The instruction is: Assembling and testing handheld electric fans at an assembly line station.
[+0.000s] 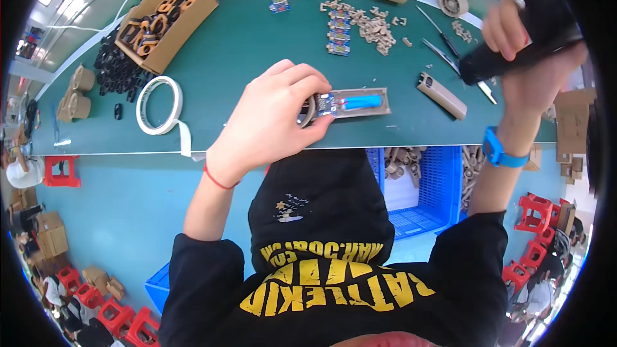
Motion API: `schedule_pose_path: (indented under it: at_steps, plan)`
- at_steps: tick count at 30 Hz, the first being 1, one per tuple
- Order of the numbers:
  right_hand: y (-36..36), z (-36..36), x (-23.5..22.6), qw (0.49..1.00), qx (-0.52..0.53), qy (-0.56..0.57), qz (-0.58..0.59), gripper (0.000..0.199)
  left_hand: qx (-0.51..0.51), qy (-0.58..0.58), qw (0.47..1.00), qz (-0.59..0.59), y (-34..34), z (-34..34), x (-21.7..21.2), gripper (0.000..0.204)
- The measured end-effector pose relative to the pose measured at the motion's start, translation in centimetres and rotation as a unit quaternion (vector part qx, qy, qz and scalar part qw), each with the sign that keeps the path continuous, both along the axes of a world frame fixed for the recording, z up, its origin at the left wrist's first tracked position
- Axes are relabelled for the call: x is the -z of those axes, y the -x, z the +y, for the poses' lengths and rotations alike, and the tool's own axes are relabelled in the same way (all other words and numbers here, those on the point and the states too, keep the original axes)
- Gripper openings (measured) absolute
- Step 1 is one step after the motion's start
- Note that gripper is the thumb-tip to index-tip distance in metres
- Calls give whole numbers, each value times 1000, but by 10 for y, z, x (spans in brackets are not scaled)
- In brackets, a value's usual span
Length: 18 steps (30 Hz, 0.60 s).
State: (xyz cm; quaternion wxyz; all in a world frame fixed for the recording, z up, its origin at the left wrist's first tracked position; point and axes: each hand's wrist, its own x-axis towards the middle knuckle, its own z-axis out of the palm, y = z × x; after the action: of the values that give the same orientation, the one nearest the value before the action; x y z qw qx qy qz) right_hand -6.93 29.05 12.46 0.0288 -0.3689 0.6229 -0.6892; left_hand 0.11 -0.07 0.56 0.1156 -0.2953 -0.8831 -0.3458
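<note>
One beige case point(369, 114) lies on the worktop point(238, 38), its left end gripped by the left hand point(276, 108): fingers along the far edge, thumb at the near edge, the blue board point(326, 104) between them. The battery point(362, 102) and the case's right end extend clear of the fingers. The right hand point(538, 80), blurred, meets a black object point(482, 67); whether its fingers grip it, I cannot tell.

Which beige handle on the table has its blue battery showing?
The beige handle in the left hand, blue battery exposed; the handle lying to its right shows none.
</note>
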Motion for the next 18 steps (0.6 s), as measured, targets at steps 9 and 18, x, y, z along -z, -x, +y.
schedule_pose_path:
  at_steps: [9,18]
  plan:
    - [6,132,106,731,552,-401,-9,42,49,11,997,-54,4,-8,-1,29]
    - [-16,99,111,668,570,-428,215,45,24,41,996,-70,6,-3,-4,30]
